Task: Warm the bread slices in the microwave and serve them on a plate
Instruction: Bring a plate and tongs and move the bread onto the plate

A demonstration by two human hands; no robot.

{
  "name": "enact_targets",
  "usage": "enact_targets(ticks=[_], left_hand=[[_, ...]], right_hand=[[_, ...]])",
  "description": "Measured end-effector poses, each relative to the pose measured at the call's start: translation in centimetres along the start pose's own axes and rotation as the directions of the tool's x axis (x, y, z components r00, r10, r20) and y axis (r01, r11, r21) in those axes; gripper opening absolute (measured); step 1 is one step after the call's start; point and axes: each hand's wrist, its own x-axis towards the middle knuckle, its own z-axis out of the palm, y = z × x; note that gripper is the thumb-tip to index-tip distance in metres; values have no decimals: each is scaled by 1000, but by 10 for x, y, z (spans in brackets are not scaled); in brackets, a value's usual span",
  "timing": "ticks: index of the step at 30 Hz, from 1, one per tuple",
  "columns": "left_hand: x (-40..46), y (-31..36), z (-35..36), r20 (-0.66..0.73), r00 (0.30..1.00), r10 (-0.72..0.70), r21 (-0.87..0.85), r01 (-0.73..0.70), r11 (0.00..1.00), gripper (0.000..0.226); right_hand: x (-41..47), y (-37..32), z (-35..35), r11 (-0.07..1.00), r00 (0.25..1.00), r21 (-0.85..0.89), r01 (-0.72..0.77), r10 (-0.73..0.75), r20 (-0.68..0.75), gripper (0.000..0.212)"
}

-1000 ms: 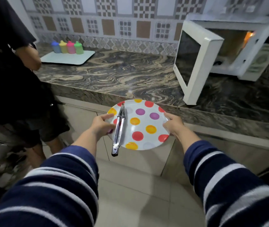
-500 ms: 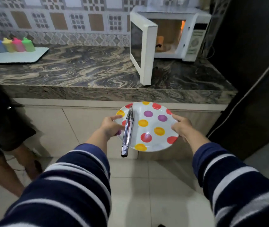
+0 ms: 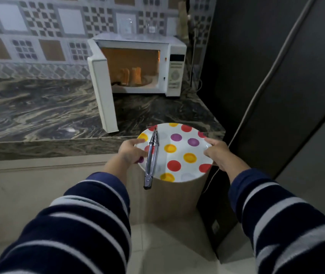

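Bread slices (image 3: 131, 76), two or maybe more, stand upright inside the open microwave (image 3: 174, 68), lit orange; edges blurry, count unsure. Microwave door (image 3: 103, 91) swung out to the left over the marble counter (image 3: 39, 113). Control panel has a dark display and a dial, print too smeared to read; no brand legible. Polka-dot plate (image 3: 183, 155) held level in front of the counter edge, empty of bread. Left hand (image 3: 131, 152) grips the plate's left rim, thumb on top, and seems to pin the metal tongs (image 3: 151, 159) against it; fingers under the rim hidden. Tongs lie closed across the plate's left side, handle end sticking out past the near rim. Right hand (image 3: 216, 150) clasps the right rim, thumb on top, fingers out of sight beneath. Striped sleeves (image 3: 90, 224) cut off at frame bottom. Glass items on top of microwave hard to make out.
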Motion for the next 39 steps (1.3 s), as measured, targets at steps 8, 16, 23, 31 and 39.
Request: enact_targets(ticks=[8,16,23,31,39], left_hand=[[72,54,34,-86,996,29,23,-27,999,58],[176,79,43,-80,996,47,106,-39,994,61],[257,82,45,-83,996,38,319,-10,948,58],[287,82,54,-168,985,47,474,39,879,40],[293,79,56,-262,965,28,607,142,782,51]], right_hand=[[100,-40,-21,994,998,-89,59,-59,3,54],[203,-68,7,977,998,-204,57,-54,18,60],[276,-75,38,957,999,-291,19,-27,-21,55],[315,-80,51,913,998,-405,50,-31,52,61],[327,-82,54,853,993,-512,104,-58,106,56]])
